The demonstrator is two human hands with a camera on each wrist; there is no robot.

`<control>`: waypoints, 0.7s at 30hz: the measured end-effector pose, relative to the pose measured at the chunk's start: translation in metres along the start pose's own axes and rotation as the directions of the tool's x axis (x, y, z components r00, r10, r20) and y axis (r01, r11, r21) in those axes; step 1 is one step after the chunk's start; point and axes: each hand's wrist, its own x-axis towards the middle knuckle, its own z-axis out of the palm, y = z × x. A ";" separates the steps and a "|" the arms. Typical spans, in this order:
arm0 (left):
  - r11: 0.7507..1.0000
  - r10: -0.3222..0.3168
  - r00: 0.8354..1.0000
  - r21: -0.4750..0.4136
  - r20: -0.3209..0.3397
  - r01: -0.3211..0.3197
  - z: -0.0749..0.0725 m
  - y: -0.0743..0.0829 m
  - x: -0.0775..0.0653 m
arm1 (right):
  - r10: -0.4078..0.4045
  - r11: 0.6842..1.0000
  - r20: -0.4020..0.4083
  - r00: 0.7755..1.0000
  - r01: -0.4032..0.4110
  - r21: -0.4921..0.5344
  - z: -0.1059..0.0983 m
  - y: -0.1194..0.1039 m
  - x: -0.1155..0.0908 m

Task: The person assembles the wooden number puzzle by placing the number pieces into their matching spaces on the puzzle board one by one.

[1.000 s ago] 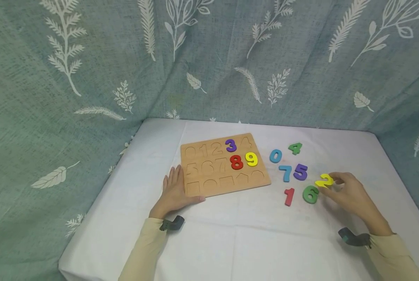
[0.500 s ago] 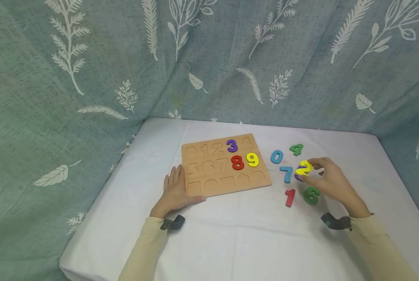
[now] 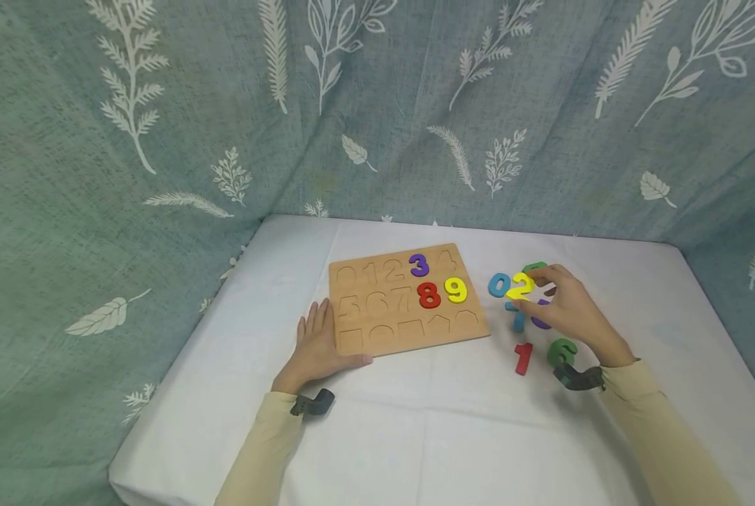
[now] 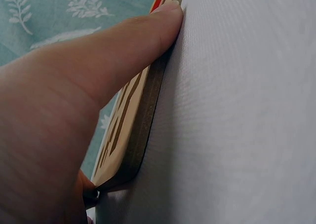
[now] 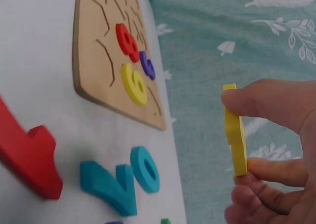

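Observation:
My right hand (image 3: 575, 309) pinches a yellow number 2 (image 5: 234, 130) between thumb and fingers, raised above the loose numbers. At the lower left corner of the wooden number board (image 3: 377, 337), my left hand (image 3: 316, 351) rests with straight fingers along the left side and thumb (image 4: 148, 34) on the near edge. Seated in the board are a purple 3 (image 3: 419, 265), a red 8 (image 3: 429, 295) and a yellow 9 (image 3: 456, 290). Below the held 2 lies a blue 7 (image 3: 519, 323), partly covered, with a blue 0 (image 3: 499, 285) beside it.
A red 1 (image 3: 523, 358) and a green 6 (image 3: 562, 350) lie nearer me. The right hand partly hides a purple 5 (image 3: 540, 323) and a green 4 (image 3: 533, 267). A patterned curtain (image 3: 390, 105) stands behind the white-covered table (image 3: 377, 436).
My right hand has carried the yellow 2 leftward and away from me, from beside the green 6 to over the blue 7. The left hand stays on the board.

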 end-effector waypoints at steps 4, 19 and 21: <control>1.000 0.002 1.000 0.008 -0.005 -0.002 0.001 0.000 0.000 | -0.022 1.000 0.000 1.000 0.022 0.014 0.002 -0.006 0.009; 1.000 0.000 1.000 -0.002 -0.009 0.000 0.000 0.000 0.000 | -0.067 0.996 0.020 0.998 0.066 0.054 0.018 -0.028 0.048; 1.000 0.000 1.000 -0.004 -0.008 0.000 0.000 0.000 -0.001 | -0.066 0.996 0.032 0.997 0.064 0.063 0.020 -0.032 0.054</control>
